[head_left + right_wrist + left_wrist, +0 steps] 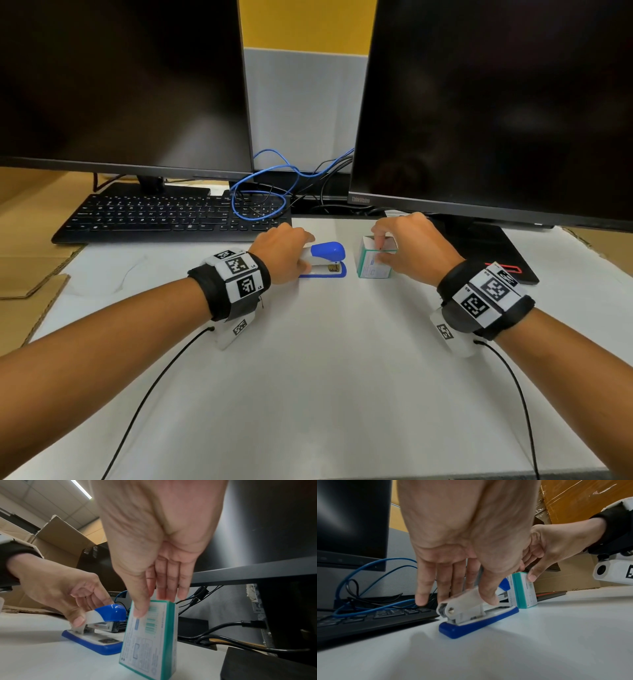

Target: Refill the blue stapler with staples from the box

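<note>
Right now I see my left hand (pixel 282 251) on the blue and white plastic stapler (pixel 327 261), which lies flat on the white table top (pixel 325 359), a little left of centre and just near of the black keyboard (pixel 171 214). In the left wrist view the thumb (pixel 488 595) presses on the stapler's white rear arm near the hinge while the other fingers (pixel 452 580) reach down its far side, so the hand pinches the stapler's upper part; the blue nose points right, toward the box.

Just right of the stapler, close beside it but apart from it, stands the small teal and white cardboard staple box (pixel 375 262), upright on one narrow end. My right hand (pixel 407 248) holds it from above: in the right wrist view the thumb (pixel 139 607) lies on the printed near face and the straight fingers (pixel 169 588) go down behind the top edge, pinching the box between them. From the head view the top of the box looks open, though I cannot tell what is inside.

Two dark monitors (pixel 120 85) stand at the far side, with a blue cable (pixel 260 195) looped over the keyboard's right end.
</note>
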